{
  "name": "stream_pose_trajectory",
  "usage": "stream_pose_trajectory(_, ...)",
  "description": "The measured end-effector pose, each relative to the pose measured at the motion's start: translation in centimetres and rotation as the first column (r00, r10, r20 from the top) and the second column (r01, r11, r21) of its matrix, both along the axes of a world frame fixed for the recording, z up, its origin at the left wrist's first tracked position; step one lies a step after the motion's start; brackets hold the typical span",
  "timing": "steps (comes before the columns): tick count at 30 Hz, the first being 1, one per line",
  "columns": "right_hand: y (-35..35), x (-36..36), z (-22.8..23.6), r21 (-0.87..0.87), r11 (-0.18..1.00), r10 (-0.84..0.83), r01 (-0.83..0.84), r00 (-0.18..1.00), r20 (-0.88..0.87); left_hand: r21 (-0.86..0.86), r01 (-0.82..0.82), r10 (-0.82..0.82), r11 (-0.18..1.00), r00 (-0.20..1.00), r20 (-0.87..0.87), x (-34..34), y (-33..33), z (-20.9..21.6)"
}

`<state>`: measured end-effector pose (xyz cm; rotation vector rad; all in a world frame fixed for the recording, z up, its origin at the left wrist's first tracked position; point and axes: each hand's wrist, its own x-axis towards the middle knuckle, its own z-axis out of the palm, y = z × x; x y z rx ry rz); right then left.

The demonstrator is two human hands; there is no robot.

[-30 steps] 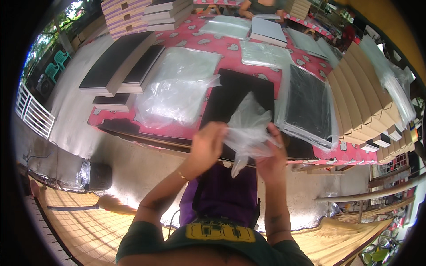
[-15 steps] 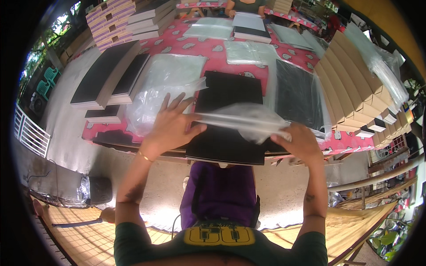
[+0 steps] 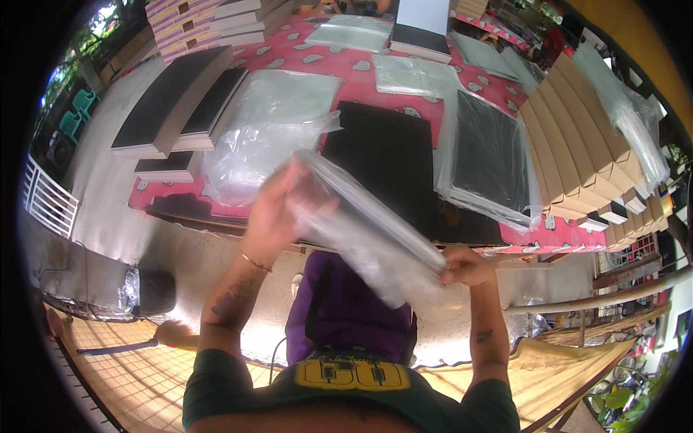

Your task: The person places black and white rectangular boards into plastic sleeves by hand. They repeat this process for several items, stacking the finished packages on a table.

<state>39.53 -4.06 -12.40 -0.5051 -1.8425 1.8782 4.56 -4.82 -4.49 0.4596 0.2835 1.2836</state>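
Observation:
A clear plastic bag [image 3: 361,238] stretches slantwise between my hands, over the table's front edge. A thin grey, straight-edged band shows along its upper side; I cannot make out whether a book is inside. My left hand [image 3: 283,206], blurred by motion, holds the bag's upper left end. At its lower right end, my right hand [image 3: 468,265] is closed on the bag in a pinch. Just beyond the bag lies a flat black book or cover [image 3: 382,151]. Right of that, a black book in clear plastic [image 3: 487,148] rests on the table.
A pile of clear plastic bags [image 3: 281,123] lies left of centre, beside thick black-covered books [image 3: 170,101]. Folded brown cardboard [image 3: 574,137] lines the right side. More plastic sleeves [image 3: 415,76] lie farther back on the pink patterned tablecloth [image 3: 354,68].
The bag has gone from level above the black cover to a slant nearer me, its right end lower. My right hand has moved down and left. The book overhanging the table's edge no longer shows there.

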Motion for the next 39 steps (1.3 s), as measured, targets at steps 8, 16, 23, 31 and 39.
stream_pose_trajectory(8,-1.9,0.4,-5.1,-0.372,0.919,-0.22,0.13,0.953,-0.209,0.246,0.327,-0.169,0.912,0.848,-0.501,-2.8,-1.8,-5.6)
stream_pose_trajectory(16,-3.7,2.1,-3.1,-0.473,0.854,-0.323,0.216,0.933,-0.158,0.179,0.653,-0.383,0.736,0.62,-0.685,-6.9,-2.8,-5.2)
stream_pose_trajectory(23,-9.6,-8.1,-4.7,0.086,0.396,-0.909,0.914,0.376,0.182,0.23,-0.063,0.238,0.971,0.302,-0.923,-4.4,-7.1,-12.3)
stream_pose_trajectory(31,-9.4,-8.7,-5.6,0.305,0.262,-0.963,0.916,0.226,0.149,0.254,-0.229,0.277,0.94,0.073,-0.958,-1.9,-7.4,-10.5)
stream_pose_trajectory(39,-9.6,-2.6,4.6,-0.298,0.778,-0.625,0.553,0.73,-0.278,0.182,-0.204,0.272,0.962,0.779,-0.565,-5.2,-8.4,-2.6)
